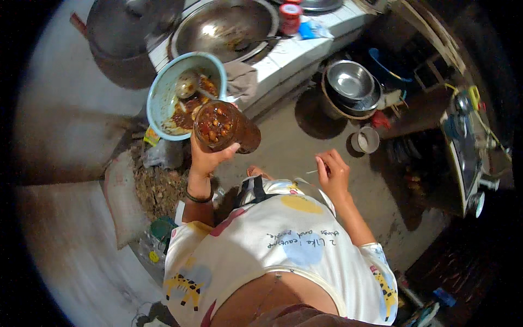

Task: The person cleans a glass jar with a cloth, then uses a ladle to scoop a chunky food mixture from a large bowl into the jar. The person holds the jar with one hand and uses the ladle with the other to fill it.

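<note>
My left hand (204,158) grips a glass jar (249,133) around its side. The jar leans with its open mouth towards me, and a dark red chunky sauce (216,122) shows inside, with oil and pale bits. Just beyond it, partly hidden by the jar, is a light-blue plastic basin (153,107) smeared with the same kind of sauce. A metal ladle (186,86) lies in that basin. Over the floor to the right, my right hand (335,171) has its fingers curled, and a thin white stick (311,171) pokes out from them.
A white-tiled stove (294,61) carries a large wok (224,26), a red-lidded jar (290,18) and a brown cloth (241,79). Metal basins (350,79) are stacked at right, near a small pail (365,140). A woven sack (122,200) stands at left.
</note>
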